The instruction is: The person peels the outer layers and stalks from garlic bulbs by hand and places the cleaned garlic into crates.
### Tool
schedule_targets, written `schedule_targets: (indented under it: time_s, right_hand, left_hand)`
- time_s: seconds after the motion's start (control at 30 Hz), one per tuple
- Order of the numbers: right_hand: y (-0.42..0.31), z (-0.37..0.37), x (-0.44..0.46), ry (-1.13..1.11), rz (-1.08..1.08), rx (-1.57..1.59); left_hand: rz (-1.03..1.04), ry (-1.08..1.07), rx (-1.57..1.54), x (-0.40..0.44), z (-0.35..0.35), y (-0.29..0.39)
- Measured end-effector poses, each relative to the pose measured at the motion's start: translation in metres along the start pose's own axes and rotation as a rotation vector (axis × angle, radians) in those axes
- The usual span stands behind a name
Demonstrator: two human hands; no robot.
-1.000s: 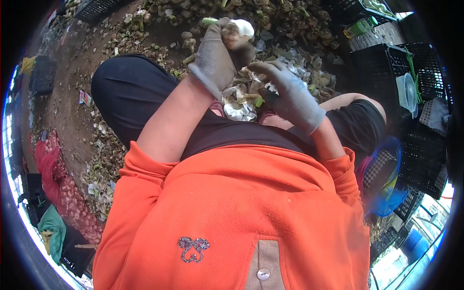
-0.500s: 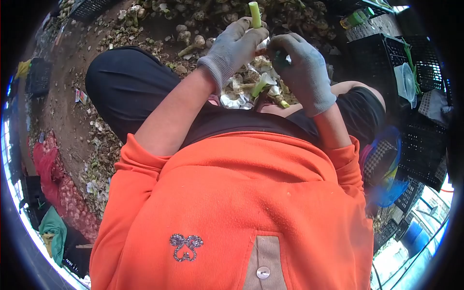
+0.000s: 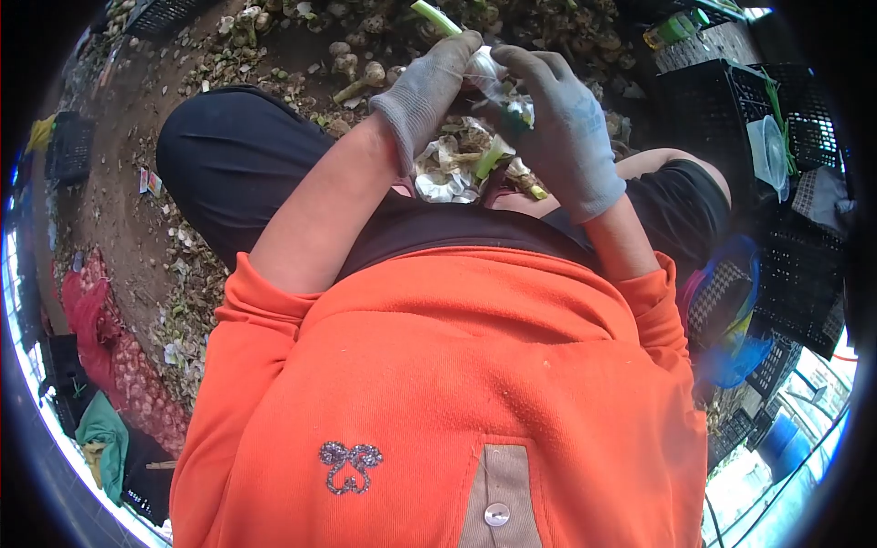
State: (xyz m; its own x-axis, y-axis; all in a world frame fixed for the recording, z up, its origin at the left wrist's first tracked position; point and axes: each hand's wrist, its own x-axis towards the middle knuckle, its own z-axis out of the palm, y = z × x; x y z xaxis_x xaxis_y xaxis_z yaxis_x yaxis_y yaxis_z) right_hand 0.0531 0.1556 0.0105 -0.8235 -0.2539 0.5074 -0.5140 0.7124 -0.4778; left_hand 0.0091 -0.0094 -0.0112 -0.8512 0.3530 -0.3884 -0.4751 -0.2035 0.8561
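My left hand [image 3: 427, 89], in a grey glove, is closed on a garlic bulb [image 3: 481, 68] whose cut green stem [image 3: 435, 18] points up and to the left. Close on the bulb's right side is my right hand [image 3: 565, 128], also gloved, its fingers bent toward the bulb. Something dark green shows at the right palm, too hidden to name. Below the hands lie white peels [image 3: 445, 180] and pale green stem pieces [image 3: 493, 157] between my legs.
Piled garlic [image 3: 585, 32] lies beyond the hands. Black crates [image 3: 708, 105] stand at right, with a clear plastic container [image 3: 767, 157]. A red net sack of bulbs [image 3: 142, 388] is at lower left. Peel litter [image 3: 187, 315] covers ground beside my left knee.
The bulb and its stem have turned, the stem swinging from upright to the upper left. My right fingers have spread slightly. Earlier, the left hand held the bulb higher and farther from the right.
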Motion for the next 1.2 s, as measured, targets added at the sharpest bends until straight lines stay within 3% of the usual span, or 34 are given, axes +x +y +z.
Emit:
schedule_targets:
  time_s: [0.1,0.13,0.23,0.27,0.3,0.33,0.47,0.5,0.57,0.6,0.67,0.73,0.8,0.93,0.97,1.0,1.07,1.13,1.2]
  right_hand:
    - [0.010,-0.001,0.004,0.084,-0.035,0.016]
    - [0.006,-0.008,0.006,0.068,0.054,0.094]
    - [0.014,-0.022,0.005,0.029,0.521,0.966]
    - [0.013,-0.025,0.005,0.037,0.546,1.010]
    - [0.012,-0.026,0.005,0.044,0.570,1.055]
    - [0.010,-0.027,0.005,0.049,0.593,1.102]
    - [-0.011,-0.024,0.002,0.054,0.408,0.995]
    - [-0.014,-0.022,0.004,0.033,0.235,0.732]
    - [-0.024,-0.017,0.007,-0.092,0.028,0.546]
    - [-0.029,-0.016,0.008,-0.151,-0.074,0.449]
    - [-0.021,-0.007,0.000,-0.444,-0.140,0.182]
    - [-0.016,0.001,-0.006,-0.590,-0.103,0.000]
    - [0.012,0.015,-0.035,-0.594,0.059,-0.051]
    - [0.017,0.007,-0.020,-0.476,0.219,-0.054]
    - [0.010,-0.001,-0.010,-0.506,0.278,-0.077]
    - [0.014,-0.004,-0.007,-0.526,0.312,-0.075]
    - [0.026,-0.004,-0.013,-0.456,0.329,-0.133]
    - [0.034,-0.006,-0.016,-0.294,0.203,-0.054]
    - [0.020,-0.011,-0.006,-0.266,0.363,0.186]
  left_hand:
    - [-0.035,-0.053,0.041,-0.016,0.008,0.013]
    - [-0.061,-0.085,0.058,-0.019,0.006,0.017]
    - [-0.090,-0.253,-0.033,0.000,-0.018,0.007]
    - [-0.089,-0.311,-0.061,-0.004,-0.016,0.013]
    - [0.057,-0.193,0.009,-0.013,-0.004,0.016]
    - [0.061,-0.163,-0.001,-0.012,-0.004,0.017]
    - [0.063,0.021,-0.034,-0.009,-0.003,0.009]
    - [0.074,0.057,-0.019,-0.010,-0.003,0.009]
    - [0.068,0.112,-0.063,-0.003,-0.007,0.005]
    - [0.090,0.127,-0.260,0.006,0.001,0.008]
    - [0.008,0.216,-0.344,0.006,0.001,0.014]
    - [0.080,0.226,-0.289,-0.001,-0.006,0.023]
    - [0.092,0.240,-0.259,-0.003,-0.009,0.028]
    - [0.089,0.272,-0.093,-0.003,-0.019,0.018]
    - [0.202,0.225,0.050,-0.008,-0.022,0.015]
    - [0.119,0.257,0.044,-0.013,-0.014,0.024]
    - [0.241,0.295,-0.030,-0.006,-0.010,0.021]
    - [0.282,0.318,-0.061,-0.012,-0.003,0.030]
    - [0.406,0.314,-0.089,-0.018,0.009,0.035]
